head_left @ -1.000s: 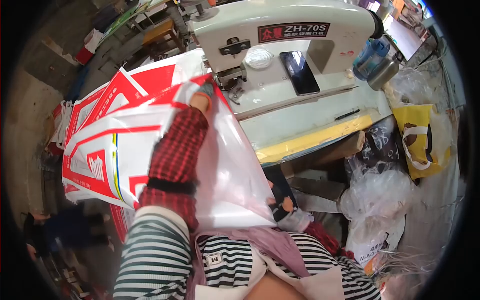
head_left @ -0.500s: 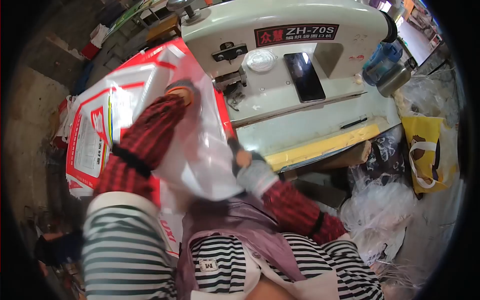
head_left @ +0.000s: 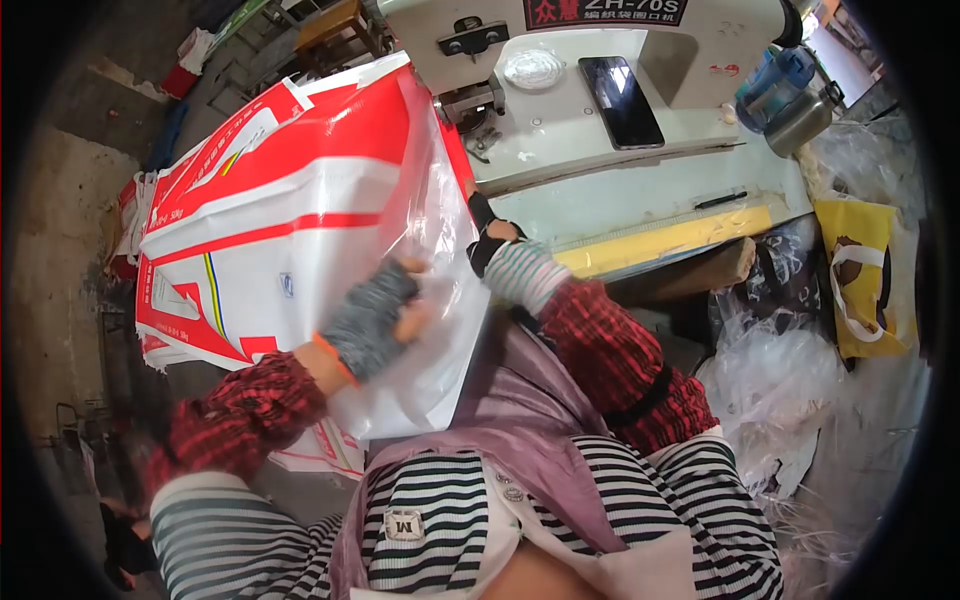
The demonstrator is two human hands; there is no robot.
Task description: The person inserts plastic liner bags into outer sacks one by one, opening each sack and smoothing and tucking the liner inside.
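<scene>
A large red and white bag (head_left: pixel 290 240) with a clear plastic liner (head_left: pixel 440 330) spreads across the left and middle, its upper right edge beside the sewing machine head (head_left: pixel 468 105). Over the lower part of the liner is my left hand (head_left: pixel 375 318) in a grey fingerless glove, thumb and fingers apart, slightly blurred. My right hand (head_left: pixel 495 238), in a black and grey glove, is closed at the bag's right edge, just left of the machine's table. The fingertips of my right hand are partly hidden.
A phone (head_left: pixel 621 102) and a coil of clear material (head_left: pixel 533 69) lie on the machine bed (head_left: pixel 560 160). A black pen (head_left: pixel 721 199) is near the yellow edge strip (head_left: pixel 670 243). Bottles (head_left: pixel 803 119), a yellow bag (head_left: pixel 862 275) and clear plastic (head_left: pixel 775 375) are at right.
My left hand has come down from beside the machine head to the lower liner. My right hand has risen from near my lap to the bag's right edge. The bag has shifted and spread.
</scene>
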